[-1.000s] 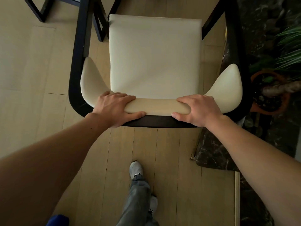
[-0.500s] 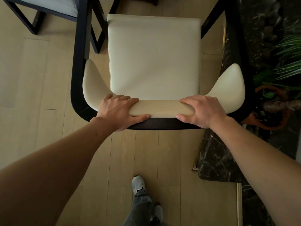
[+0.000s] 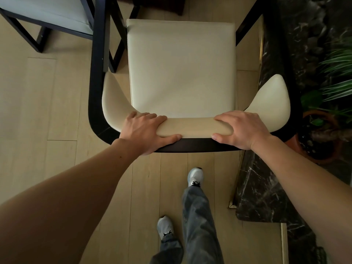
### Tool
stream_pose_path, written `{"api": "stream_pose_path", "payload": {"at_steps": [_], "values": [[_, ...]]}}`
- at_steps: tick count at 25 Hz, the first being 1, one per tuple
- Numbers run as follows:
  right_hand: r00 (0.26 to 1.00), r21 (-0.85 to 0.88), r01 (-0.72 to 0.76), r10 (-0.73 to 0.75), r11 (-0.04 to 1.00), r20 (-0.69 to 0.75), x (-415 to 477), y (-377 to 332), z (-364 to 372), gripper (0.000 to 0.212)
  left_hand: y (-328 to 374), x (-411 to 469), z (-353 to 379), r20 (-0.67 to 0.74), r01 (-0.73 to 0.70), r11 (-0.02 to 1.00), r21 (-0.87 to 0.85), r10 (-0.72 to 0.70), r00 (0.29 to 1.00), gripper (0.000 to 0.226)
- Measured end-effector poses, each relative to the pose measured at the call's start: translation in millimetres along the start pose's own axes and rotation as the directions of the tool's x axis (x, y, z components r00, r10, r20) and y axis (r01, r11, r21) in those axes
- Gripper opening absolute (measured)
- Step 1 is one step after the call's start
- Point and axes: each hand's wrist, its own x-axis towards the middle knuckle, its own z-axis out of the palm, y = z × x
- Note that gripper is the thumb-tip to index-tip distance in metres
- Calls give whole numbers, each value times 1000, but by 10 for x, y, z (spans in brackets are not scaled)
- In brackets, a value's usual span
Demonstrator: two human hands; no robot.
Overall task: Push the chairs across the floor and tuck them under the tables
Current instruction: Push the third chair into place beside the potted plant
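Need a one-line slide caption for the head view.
Left hand and right hand grip the backrest of the cream chair; potted plant at right.

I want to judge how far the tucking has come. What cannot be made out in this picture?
All in the head view:
Any table: the top edge cuts the view beyond the chair.
Second chair: cut by the top-left corner.
Plant pot: partly behind leaves and the chair.
Left hand, right hand: tips of the fingers hidden over the backrest.

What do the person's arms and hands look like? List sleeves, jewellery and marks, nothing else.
The left forearm and right forearm are bare to the frame's edge: no sleeve, no glove. The left hand and right hand show no ring, neither wrist a watch or band. One small dark spot marks the left forearm.
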Motion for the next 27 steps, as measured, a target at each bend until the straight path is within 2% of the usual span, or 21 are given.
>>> {"api": "stream_pose_path", "payload": {"at_steps": [18, 27], "values": [[1000, 2, 17, -17, 1000, 1, 955, 312, -460, 84, -290, 922, -440, 22, 4, 1000, 20, -5, 1000, 94], [999, 14, 42, -41, 999, -29, 1514, 573, -761, 82, -405, 1505, -734, -23, 19, 1000, 21, -19, 1000, 92]]}}
